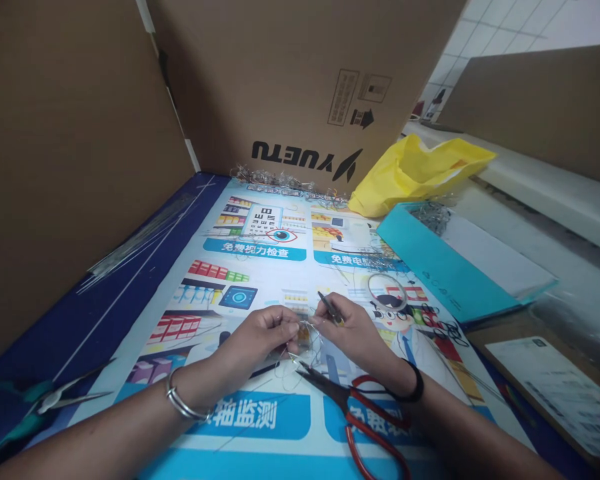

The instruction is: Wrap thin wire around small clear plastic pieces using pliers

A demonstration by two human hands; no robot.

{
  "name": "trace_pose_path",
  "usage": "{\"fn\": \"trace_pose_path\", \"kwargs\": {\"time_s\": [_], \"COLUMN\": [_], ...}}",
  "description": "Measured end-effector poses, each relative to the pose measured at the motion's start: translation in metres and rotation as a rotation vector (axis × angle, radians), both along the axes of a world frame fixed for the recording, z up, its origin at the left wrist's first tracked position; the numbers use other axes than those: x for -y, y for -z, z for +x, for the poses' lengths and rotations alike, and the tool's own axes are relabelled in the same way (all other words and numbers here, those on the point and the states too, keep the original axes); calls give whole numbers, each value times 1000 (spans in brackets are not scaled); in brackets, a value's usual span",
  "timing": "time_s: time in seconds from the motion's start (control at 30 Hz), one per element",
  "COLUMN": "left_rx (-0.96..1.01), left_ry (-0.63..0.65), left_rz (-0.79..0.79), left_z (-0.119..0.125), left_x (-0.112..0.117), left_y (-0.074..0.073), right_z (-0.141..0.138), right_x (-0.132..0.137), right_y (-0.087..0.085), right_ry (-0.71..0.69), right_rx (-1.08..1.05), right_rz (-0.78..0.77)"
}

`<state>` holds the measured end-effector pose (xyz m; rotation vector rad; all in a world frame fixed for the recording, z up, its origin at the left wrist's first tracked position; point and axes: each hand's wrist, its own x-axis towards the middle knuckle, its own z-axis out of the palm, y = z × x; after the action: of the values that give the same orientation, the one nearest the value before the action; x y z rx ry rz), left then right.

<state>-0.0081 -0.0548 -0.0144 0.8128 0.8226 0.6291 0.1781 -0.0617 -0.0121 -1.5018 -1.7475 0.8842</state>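
My left hand (270,332) and my right hand (353,328) meet over a printed poster mat (260,267), fingertips pinched together on a thin clear wire or thread (305,325). My right hand also holds a small dark tool (330,309), like tweezers, pointing up and left. Thin wire loops trail down from my fingers onto the mat. Red-handled pliers (360,413) lie just under my right wrist. My left wrist wears a silver bangle, my right a black band.
Teal-handled pliers (45,400) lie at the left edge. Cardboard walls (300,73) enclose the back and left. A yellow plastic bag (420,170), a teal box lid (430,260) with wire scraps, a tape ring (387,289) and a bundle of straight wires (140,240) are around.
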Motion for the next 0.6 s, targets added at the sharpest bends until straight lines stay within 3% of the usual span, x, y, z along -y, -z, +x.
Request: {"fn": "trace_pose_path", "kwargs": {"time_s": [0.13,0.6], "left_rx": [-26,-46], "left_ry": [10,45], "left_rz": [19,-2], "left_z": [1,1], "left_x": [0,0], "left_y": [1,-1], "right_z": [2,4], "right_x": [-1,-2], "right_y": [1,-1], "right_ry": [6,-50], "right_rx": [-87,-33], "right_rz": [37,23]}}
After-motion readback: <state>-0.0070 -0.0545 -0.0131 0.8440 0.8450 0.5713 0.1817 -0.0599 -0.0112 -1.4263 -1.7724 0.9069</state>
